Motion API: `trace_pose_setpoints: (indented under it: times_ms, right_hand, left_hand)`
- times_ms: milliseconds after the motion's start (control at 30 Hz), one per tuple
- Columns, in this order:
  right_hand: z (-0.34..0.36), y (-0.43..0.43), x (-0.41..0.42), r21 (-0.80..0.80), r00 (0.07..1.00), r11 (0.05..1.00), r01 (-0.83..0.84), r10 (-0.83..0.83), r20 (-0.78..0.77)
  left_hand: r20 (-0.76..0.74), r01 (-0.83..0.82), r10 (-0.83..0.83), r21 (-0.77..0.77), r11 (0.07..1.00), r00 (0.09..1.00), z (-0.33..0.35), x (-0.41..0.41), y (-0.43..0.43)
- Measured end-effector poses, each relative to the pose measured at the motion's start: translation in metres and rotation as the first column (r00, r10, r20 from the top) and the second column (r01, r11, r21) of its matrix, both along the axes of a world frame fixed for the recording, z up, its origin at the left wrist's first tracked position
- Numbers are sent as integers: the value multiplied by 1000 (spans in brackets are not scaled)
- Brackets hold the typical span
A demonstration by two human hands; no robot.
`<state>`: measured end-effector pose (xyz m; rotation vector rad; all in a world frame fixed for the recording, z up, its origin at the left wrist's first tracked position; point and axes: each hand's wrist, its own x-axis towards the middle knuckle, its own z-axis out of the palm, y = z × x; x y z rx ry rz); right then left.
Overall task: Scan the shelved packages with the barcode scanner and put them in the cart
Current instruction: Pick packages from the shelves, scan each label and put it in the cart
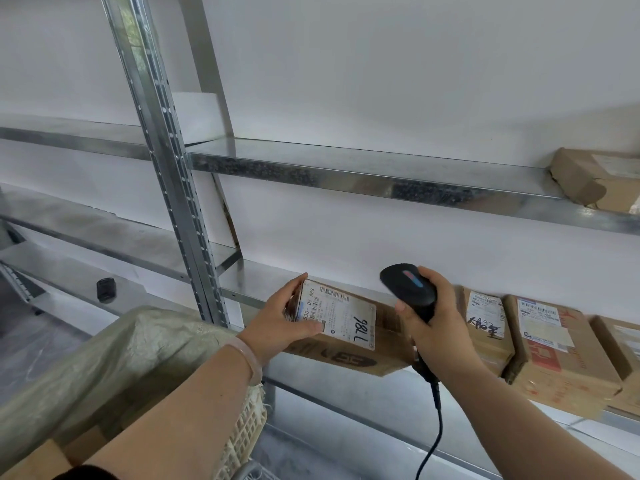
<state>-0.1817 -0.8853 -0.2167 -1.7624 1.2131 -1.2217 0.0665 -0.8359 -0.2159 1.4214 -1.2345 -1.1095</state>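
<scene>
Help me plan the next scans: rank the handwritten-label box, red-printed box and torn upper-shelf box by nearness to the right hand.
1. Handwritten-label box, beside the right hand.
2. Red-printed box, farther right.
3. Torn box, upper shelf.

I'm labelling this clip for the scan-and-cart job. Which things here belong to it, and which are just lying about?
Job: scanner held in right hand; box gripped by left hand; shelved boxes; cart.
Lying about: small black thing on the left shelf.
</scene>
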Motion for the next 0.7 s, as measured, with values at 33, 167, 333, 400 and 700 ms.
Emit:
trace_pose_setpoints:
  times_ms: [33,167,333,400,700]
  right_hand:
    - [1,0,2,9,997,998,-56,56,-58]
    - [0,-1,10,47,970,985,-164,170,-176]
    - [4,-4,11,57,968,981,-187,193,-159]
    - [6,-6,10,63,969,978,-200,207,-131]
    - [2,-7,13,25,971,972,-232,233,-60]
  left_hand:
    - [12,7,-7,4,1000,1000,2,0,-1]
    - [89,10,-11,14,1000,996,8,5,-7]
    - [117,28,-29,15,1000,993,11,12,-11]
    - [114,18,-20,11,1000,993,11,12,-12]
    - [163,-160,195,-204,966,967,20,10,-20]
